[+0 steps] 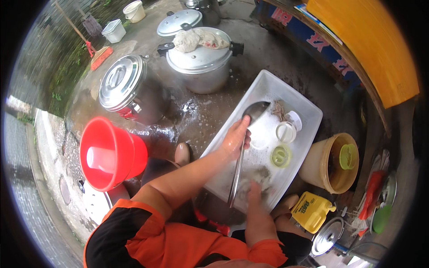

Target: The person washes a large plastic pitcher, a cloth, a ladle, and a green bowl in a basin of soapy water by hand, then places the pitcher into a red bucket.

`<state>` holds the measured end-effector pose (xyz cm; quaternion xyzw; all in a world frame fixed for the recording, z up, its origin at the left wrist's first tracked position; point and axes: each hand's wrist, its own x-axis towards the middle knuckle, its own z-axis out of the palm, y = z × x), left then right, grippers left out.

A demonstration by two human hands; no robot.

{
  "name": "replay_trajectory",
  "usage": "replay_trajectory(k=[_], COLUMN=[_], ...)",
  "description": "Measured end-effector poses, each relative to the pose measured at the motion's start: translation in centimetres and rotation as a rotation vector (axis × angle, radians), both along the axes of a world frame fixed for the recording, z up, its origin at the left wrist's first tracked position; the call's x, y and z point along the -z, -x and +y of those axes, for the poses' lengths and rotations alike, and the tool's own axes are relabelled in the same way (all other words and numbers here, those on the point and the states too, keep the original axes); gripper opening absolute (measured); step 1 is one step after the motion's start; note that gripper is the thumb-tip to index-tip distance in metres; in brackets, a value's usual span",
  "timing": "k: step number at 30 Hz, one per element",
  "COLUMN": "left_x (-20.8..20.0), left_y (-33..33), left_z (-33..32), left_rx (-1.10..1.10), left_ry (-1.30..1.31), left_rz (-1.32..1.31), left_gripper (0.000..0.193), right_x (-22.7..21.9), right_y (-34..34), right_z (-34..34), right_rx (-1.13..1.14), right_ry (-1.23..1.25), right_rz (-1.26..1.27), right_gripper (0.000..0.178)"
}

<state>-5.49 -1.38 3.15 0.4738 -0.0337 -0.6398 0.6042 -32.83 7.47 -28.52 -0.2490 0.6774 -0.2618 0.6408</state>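
Observation:
My left hand (237,137) is closed around the shaft of a metal ladle (257,110), just below its bowl. The ladle's long handle runs down toward me over a white plastic tub (313,107) with sudsy water in it. Low in the tub, my right hand (254,189) reaches into a blurred, greyish-white, cloth-like mass (263,176); its fingers are hidden and smeared by motion. Beyond it in the tub lie a greenish round container (280,156), a white-rimmed round container (286,132), a white lid (294,119) and a brownish-grey cloth-like clump (279,109).
A red bucket (138,154) and a lidded steel pot (123,85) stand left. At the back, a pressure cooker (196,67) carries a wet cloth (199,39). On the right are a beige bucket (313,167), a yellow jug (311,212) and a pot lid (327,236).

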Motion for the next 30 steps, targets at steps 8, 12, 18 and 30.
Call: replay_trajectory(k=[8, 12, 18, 30], left_x=[2.5, 3.5, 2.2, 2.8], left_y=[-3.5, -3.0, -0.2, -0.1], left_z=[0.0, 1.3, 2.2, 3.3], left_rx=[0.225, 0.389, 0.287, 0.29], left_ry=[-0.085, -0.108, -0.025, -0.165], left_rz=[0.47, 0.539, 0.621, -0.183], left_gripper=[0.073, 0.076, 0.062, 0.069], right_x=[-22.0, -31.1, -33.2, -27.1], right_y=[-4.8, -9.0, -14.6, -19.5], right_z=[-8.4, -9.4, -11.6, -13.4], right_rx=[-0.068, -0.04, -0.933, -0.468], right_ry=[0.335, 0.431, 0.748, 0.771], right_rz=[-0.737, -0.842, -0.079, 0.804], right_gripper=[0.053, 0.056, 0.05, 0.043])
